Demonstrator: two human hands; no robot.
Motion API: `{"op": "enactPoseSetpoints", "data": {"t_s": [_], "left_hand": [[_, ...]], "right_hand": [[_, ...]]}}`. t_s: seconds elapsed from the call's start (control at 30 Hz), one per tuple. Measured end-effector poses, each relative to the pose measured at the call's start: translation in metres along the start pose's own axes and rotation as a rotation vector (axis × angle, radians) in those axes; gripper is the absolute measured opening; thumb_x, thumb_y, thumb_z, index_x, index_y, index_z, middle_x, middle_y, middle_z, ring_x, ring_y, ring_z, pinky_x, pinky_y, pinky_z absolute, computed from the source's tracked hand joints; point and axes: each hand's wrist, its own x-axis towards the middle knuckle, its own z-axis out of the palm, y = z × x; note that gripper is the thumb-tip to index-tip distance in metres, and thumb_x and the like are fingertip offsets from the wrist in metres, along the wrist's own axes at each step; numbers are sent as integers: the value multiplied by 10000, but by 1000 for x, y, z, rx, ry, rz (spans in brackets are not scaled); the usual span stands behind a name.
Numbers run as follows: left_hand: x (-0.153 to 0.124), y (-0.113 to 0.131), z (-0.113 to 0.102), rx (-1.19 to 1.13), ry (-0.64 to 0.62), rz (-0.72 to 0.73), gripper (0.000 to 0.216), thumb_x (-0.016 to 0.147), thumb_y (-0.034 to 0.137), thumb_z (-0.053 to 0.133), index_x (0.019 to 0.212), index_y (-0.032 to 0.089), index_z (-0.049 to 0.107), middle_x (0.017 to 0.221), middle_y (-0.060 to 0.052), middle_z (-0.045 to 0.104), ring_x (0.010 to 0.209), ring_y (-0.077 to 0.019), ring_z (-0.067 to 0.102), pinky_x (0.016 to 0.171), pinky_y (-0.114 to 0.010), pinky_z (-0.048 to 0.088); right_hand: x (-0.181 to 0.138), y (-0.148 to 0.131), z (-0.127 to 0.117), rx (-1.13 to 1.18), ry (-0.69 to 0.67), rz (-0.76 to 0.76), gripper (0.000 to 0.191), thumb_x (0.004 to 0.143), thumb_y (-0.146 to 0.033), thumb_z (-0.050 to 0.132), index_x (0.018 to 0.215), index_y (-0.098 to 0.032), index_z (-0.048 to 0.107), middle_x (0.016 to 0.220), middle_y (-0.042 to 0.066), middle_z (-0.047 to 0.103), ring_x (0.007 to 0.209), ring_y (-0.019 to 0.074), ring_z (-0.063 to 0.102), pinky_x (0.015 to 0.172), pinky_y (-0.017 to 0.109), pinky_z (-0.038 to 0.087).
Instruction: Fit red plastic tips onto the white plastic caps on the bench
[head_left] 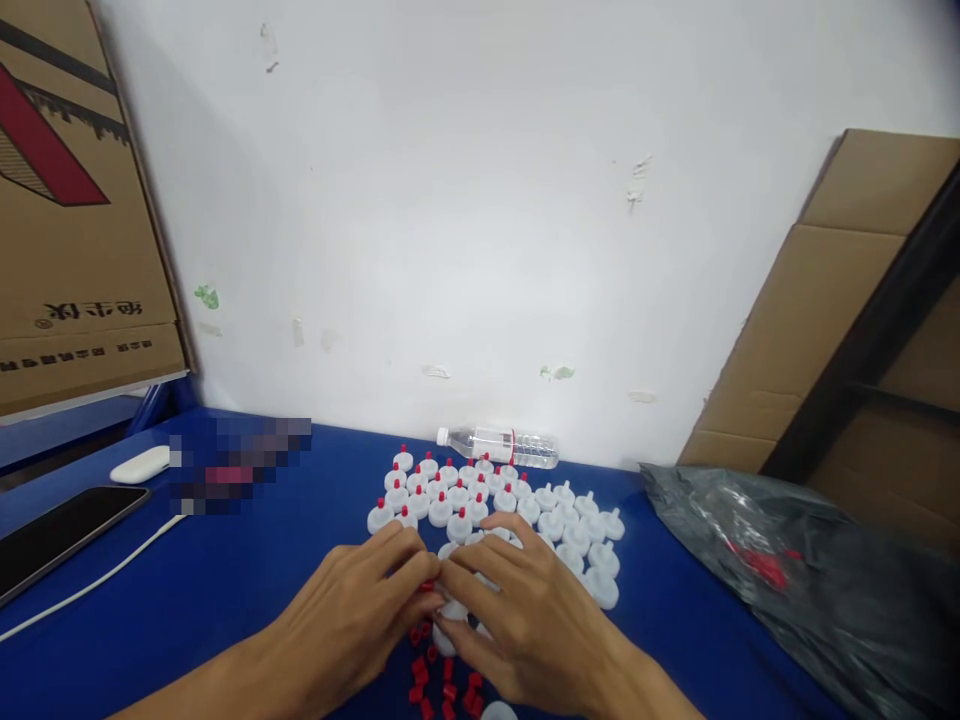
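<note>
Pinching red cap (427, 586) with left fingers (411, 574), white lid (453, 610) with right fingers (468, 590)! Facing bottle (496, 446) at table's (285, 520) back edge, grey bag (825, 610) at right.

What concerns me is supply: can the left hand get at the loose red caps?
Probably yes: the caps lie beside the left hand, mostly uncovered, though its grip seems occupied.

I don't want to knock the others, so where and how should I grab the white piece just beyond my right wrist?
Probably pinch the white piece by its wide round rim, coming from the right: that side faces blue table, while other white pieces crowd its far side. Its stem is narrower.
</note>
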Motion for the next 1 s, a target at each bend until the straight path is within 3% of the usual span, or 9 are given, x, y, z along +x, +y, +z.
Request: {"op": "enactPoseSetpoints", "data": {"t_s": [0.17, 0.33, 0.43, 0.5, 0.53, 0.6, 0.7, 0.8, 1.0], "left_hand": [[1, 7, -3, -22, -23, -6, 279, 1014, 148, 332, 797, 230, 486, 763, -11, 584, 681, -177, 531, 557, -306, 378], [-12, 11, 5, -137, 127, -249, 408, 1065, 442, 294, 910, 251, 620, 842, -32, 630, 841, -215, 587, 745, -330, 518], [-8, 8, -1, -288, 83, -415, 505, 1061, 521, 253, 771, 236, 554, 711, -6, 546, 696, -185, 512, 631, -301, 487], [0, 6, -10, -456, 1, -459, 519, 1079, 491, 210, 673, 225, 394, 613, 28, 412, 571, -146, 377, 524, -274, 394], [5, 5, -14, -474, 11, -451, 503, 1084, 474, 206, 675, 224, 355, 618, 33, 392, 568, -141, 350, 524, -275, 372], [11, 3, -19, -371, 11, -381, 457, 1087, 435, 239, 711, 220, 387, 679, 25, 448, 623, -147, 394, 588, -292, 378], [12, 1, -14, -144, -73, -297, 336, 1074, 360, 318, 852, 220, 528, 857, -16, 575, 809, -192, 508, 700, -331, 402], [7, -3, -4, -56, -174, -292, 265, 1057, 296, 350, 961, 240, 590, 1021, -41, 606, 962, -229, 537, 718, -338, 422], [4, -10, 2, -3, -219, -299, 248, 1035, 262, 393, 1021, 256, 641, 1063, -49, 627, 1017, -238, 567, 712, -328, 463]], "right_hand": [[2, 4, -10, -119, -26, -71, 137, 982, -255, 565, 1083, -174, 611, 921, 28, 701, 807, 184, 627, 1023, 424, 401], [6, 4, -9, -202, 18, -102, 211, 942, -137, 564, 1142, -169, 624, 928, 29, 713, 797, 184, 626, 1035, 436, 395], [-3, 26, -16, -265, 92, -89, 310, 952, -33, 452, 1176, -149, 632, 1054, 77, 739, 885, 184, 667, 1039, 441, 404], [-17, 54, -26, -318, 71, 50, 343, 966, -46, 458, 1219, -197, 633, 1152, 84, 739, 977, 198, 685, 1043, 459, 401], [-26, 70, -32, -315, 52, 223, 299, 988, -125, 492, 1218, -244, 641, 1189, 65, 734, 1016, 208, 685, 1054, 465, 394], [-45, 99, -42, -300, 96, 534, 236, 998, -312, 536, 1198, -251, 645, 1149, 71, 744, 1051, 243, 688, 1028, 448, 414], [-69, 130, -46, -315, 106, 758, 284, 979, -359, 514, 1186, -196, 618, 823, 60, 748, 765, 257, 710, 787, 388, 489], [-86, 144, -39, -274, 34, 879, 249, 955, -382, 503, 1086, -215, 632, 771, 33, 729, 658, 235, 690, 647, 327, 463], [-99, 152, -33, -201, -94, 983, 260, 924, -422, 520, 882, -222, 680, 944, 73, 744, 805, 228, 706, 727, 317, 473]]}}
